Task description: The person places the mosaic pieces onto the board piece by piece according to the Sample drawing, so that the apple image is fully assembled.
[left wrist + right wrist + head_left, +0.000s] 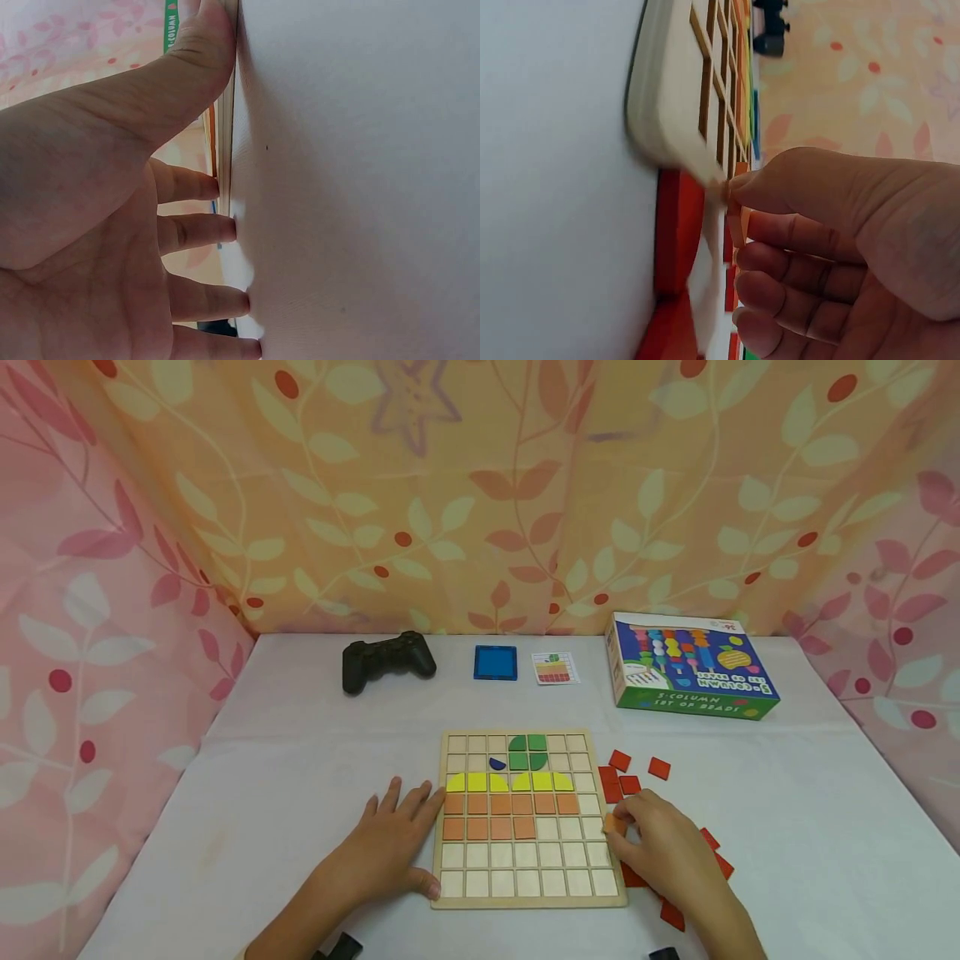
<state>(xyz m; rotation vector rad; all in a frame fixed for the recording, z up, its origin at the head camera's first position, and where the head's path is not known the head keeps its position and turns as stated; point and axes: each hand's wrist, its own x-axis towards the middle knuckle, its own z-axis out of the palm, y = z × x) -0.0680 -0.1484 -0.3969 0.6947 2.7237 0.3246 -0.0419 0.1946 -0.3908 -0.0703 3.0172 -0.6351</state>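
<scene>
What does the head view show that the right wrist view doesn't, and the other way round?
Head view only: the left hand flat beside the board, the black controller, blue tile and bead box.
Right wrist view only: the grip close up, fingertips pinching an orange tile on edge.
Both: the wooden board, red tiles and right hand.

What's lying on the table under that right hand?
Red tiles stick out from beneath the right hand, beside the wooden board. Its grip pinches an orange tile. Whatever lies directly under the palm is covered.
</scene>
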